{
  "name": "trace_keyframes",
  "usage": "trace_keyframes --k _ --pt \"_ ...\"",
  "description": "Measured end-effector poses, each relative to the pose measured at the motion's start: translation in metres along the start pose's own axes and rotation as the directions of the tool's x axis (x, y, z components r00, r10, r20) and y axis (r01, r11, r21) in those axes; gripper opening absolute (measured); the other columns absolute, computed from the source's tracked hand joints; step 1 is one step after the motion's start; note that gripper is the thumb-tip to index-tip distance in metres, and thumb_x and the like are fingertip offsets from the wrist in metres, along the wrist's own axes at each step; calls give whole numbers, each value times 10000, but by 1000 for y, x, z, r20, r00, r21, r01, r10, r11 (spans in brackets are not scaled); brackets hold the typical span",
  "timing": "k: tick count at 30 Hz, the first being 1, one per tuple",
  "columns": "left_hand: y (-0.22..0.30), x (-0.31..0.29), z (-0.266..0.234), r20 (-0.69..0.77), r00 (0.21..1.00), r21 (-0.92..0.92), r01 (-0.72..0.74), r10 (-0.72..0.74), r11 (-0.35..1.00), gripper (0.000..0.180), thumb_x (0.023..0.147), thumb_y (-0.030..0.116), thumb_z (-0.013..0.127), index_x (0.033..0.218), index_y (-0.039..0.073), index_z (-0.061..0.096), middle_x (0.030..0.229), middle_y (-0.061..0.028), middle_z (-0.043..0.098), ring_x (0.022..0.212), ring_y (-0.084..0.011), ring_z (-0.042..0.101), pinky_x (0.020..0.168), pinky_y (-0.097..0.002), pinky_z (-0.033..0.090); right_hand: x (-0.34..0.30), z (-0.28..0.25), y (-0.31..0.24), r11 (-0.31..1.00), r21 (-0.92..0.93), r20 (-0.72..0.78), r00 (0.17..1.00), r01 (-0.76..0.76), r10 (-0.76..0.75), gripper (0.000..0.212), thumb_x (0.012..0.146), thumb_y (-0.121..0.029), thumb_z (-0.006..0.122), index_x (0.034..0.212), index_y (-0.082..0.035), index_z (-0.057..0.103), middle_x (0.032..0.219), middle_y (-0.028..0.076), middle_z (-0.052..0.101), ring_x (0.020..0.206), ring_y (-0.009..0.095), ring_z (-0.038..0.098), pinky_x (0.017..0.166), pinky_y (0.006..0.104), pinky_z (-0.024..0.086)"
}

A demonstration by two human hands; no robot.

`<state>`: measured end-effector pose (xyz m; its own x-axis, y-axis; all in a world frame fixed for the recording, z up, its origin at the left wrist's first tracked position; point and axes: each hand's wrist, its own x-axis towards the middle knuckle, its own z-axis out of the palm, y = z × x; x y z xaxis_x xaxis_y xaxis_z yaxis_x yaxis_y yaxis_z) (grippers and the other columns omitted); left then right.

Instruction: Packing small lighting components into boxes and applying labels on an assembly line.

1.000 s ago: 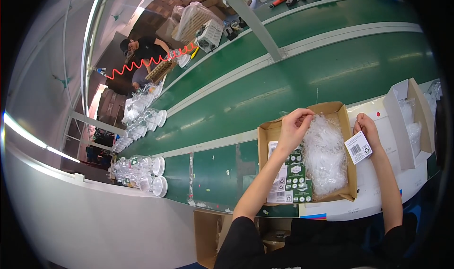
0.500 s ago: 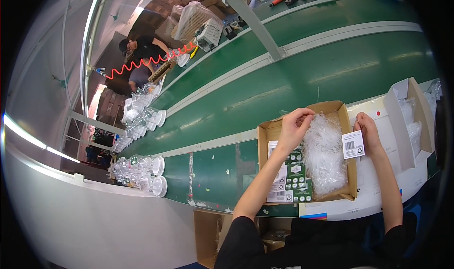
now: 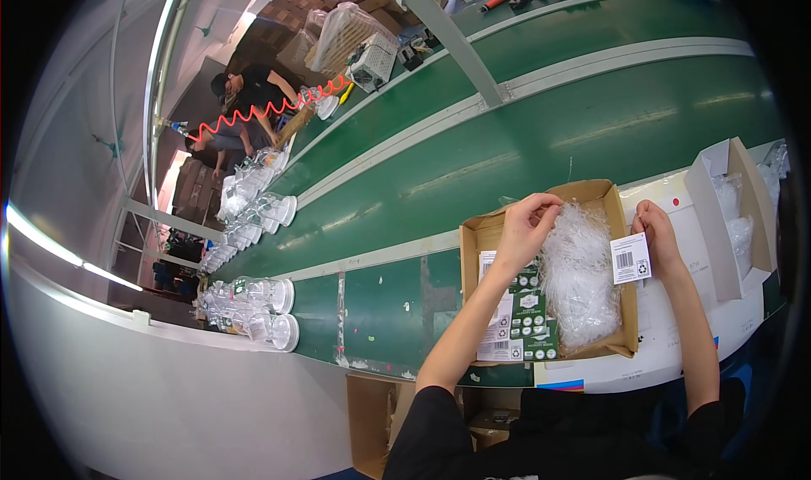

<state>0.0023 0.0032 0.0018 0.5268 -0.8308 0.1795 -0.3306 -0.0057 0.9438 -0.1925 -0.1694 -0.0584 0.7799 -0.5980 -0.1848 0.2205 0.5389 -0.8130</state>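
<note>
A shallow cardboard box [image 3: 626,311] sits on the bench in front of me. A heap of clear thin plastic strands [image 3: 581,286] fills its right part, and green and white printed cards [image 3: 528,320] lie on its left. My left hand [image 3: 530,225] is closed in a pinch at the heap's upper left edge; what lies between its fingertips is too small to make out. Just past the box's right wall, my right hand [image 3: 659,233] pinches a white barcoded hang tag [image 3: 631,258], which hangs beneath the fingertips.
To the right stands an open white carton [image 3: 726,218] with clear plastic bags inside. Green conveyor belts [image 3: 541,151] run beyond the box. Clear wrapped items with white round bases [image 3: 274,311] line the belt at left. Two people [image 3: 253,92] are farther back near a red coiled hose [image 3: 253,113].
My hands, the hang tag and the box look unmoved. In the background, one person has leaned over and a second person has come into view behind.
</note>
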Motion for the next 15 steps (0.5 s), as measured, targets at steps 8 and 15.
trace_keyframes --k 8,15 --pt "0 0 1 7 1000 -16 23 -22 1000 122 907 50 579 997 -6 640 844 -21 653 697 -56 579 622 -196 477 0 -1 -2 1000 -13 0 1000 1 -1 87 888 -168 457 820 -128 421 570 -16 426 493 79 421 459 215 364" --pt "1 0 3 8 1000 -13 11 -11 1000 124 907 50 578 1000 -6 639 838 -19 651 697 -51 573 617 -195 474 0 -3 -3 1000 -31 8 1000 0 0 87 882 -168 452 818 -125 412 570 -16 430 499 83 428 472 221 377"
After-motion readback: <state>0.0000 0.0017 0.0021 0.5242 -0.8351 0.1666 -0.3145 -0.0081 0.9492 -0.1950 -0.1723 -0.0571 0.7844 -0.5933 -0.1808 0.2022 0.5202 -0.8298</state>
